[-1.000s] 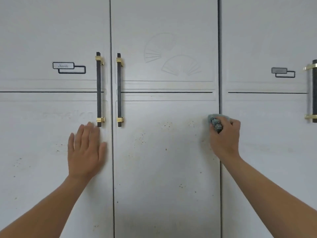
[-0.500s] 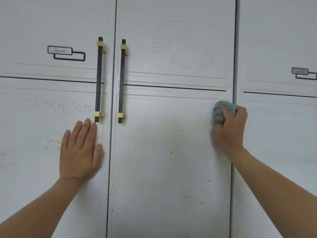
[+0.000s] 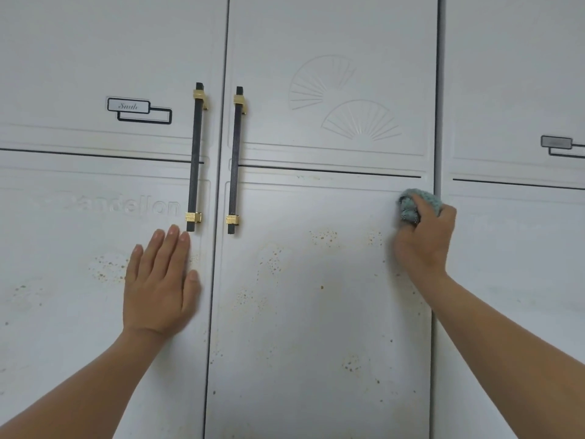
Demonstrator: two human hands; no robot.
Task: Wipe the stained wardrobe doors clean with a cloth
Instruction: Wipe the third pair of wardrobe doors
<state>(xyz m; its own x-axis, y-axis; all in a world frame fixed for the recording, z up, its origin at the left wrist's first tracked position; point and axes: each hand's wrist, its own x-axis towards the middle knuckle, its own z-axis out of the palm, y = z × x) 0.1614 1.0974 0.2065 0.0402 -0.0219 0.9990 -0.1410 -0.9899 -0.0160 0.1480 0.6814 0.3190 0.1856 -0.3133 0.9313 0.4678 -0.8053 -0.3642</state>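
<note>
1. The teal cloth (image 3: 418,202) is judged to be soft, light and easily squeezed. It is best taken bunched in the fist, with a wad left proud towards the surface to be wiped.
2. The middle wardrobe door (image 3: 300,331) is judged to be a stiff, smooth panel that may give on its hinges when pressed. Steadying it, or its neighbour, would therefore be wise.
3. The cloth is grasped by the right hand (image 3: 424,245), whose fingers are curled round it. It is held against the top right corner of the middle door's lower panel, just beside the seam to the right-hand door (image 3: 512,280).
4. The left hand (image 3: 158,289) is laid flat on the left door (image 3: 63,343), fingers straight and together, just below the lower end of the dark ribbed handle (image 3: 194,160). Nothing is held in it.
5. Brown specks (image 3: 323,237) are scattered over the middle door to the left of and below the cloth, and more are seen on the left door beside the flat hand. Most of the wiping is judged to remain.
</note>
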